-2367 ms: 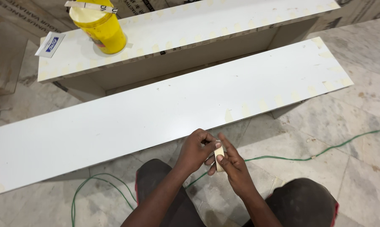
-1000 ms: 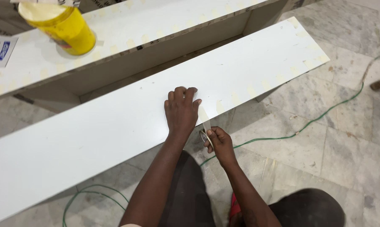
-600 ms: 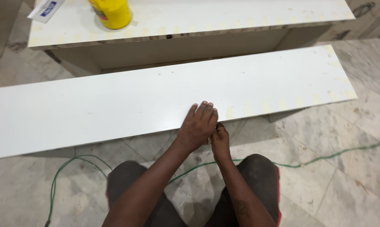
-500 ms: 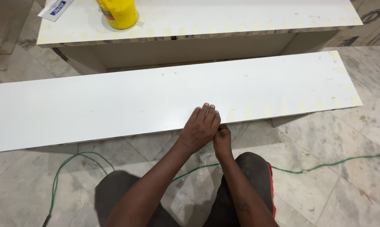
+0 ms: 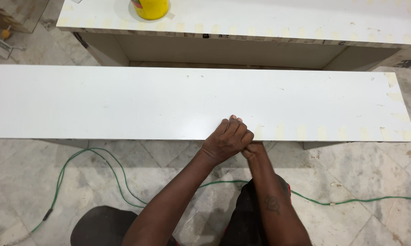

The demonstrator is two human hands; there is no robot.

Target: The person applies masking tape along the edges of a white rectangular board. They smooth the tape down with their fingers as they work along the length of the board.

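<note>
At the near edge of the long white board (image 5: 169,105), the left hand (image 5: 227,138) pressed down with curled fingers, covering the right hand (image 5: 254,149), whose grip could not be told. A green cable (image 5: 101,159) crossed the marble floor (image 5: 365,173); a yellow can (image 5: 151,8) stood on the cabinet (image 5: 269,20) behind.

Both forearms reach fwd from bottom of frame, converging at centre. Left hand (image 5: 227,139) curled knuckles-up, fingers (image 5: 235,124) bent and bunched together. Right hand (image 5: 254,150) tucked just beneath and beside it, mostly hidden, touching the left; grip can't be made out.
</note>
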